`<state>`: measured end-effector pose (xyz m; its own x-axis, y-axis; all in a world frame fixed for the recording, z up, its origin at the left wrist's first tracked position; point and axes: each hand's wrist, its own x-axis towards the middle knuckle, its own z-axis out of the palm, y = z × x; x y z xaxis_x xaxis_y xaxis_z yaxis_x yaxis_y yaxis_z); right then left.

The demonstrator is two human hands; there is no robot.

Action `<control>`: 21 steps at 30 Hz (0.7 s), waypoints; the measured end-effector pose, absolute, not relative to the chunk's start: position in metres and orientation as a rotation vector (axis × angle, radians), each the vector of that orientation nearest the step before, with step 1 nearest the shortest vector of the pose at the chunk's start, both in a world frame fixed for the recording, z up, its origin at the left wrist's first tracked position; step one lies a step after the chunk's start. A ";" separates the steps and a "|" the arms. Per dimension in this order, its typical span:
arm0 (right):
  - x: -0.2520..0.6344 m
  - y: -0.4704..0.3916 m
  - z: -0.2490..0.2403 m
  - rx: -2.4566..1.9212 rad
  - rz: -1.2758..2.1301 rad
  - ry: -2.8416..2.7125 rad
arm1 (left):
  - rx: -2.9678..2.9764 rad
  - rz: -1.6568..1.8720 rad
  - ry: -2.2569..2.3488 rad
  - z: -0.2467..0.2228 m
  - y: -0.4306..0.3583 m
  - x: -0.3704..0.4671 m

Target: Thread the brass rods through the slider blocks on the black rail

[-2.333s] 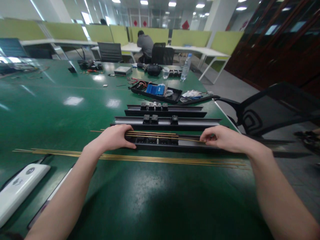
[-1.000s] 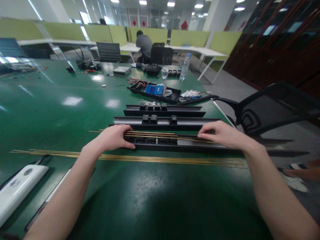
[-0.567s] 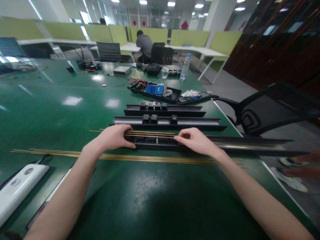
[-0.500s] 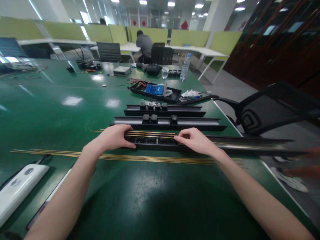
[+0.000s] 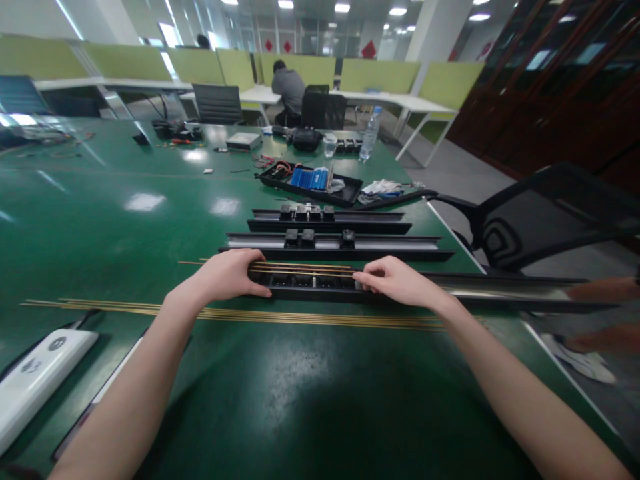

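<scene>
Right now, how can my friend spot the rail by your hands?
Find the green table, then its three black rails. Pick the nearest rail: only it has gold rods over it and pokes past the table edge.

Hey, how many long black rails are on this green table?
3: the nearest rail, by the left hand and right hand; the middle rail just beyond; and the farthest rail behind that. None look hidden.
</scene>
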<state>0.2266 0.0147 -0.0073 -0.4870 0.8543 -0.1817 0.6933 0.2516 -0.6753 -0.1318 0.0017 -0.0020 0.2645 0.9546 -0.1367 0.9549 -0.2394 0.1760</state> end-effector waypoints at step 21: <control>0.251 0.022 0.002 -1.518 1.155 -2.403 | 2.308 0.042 1.758 -0.002 0.001 -0.133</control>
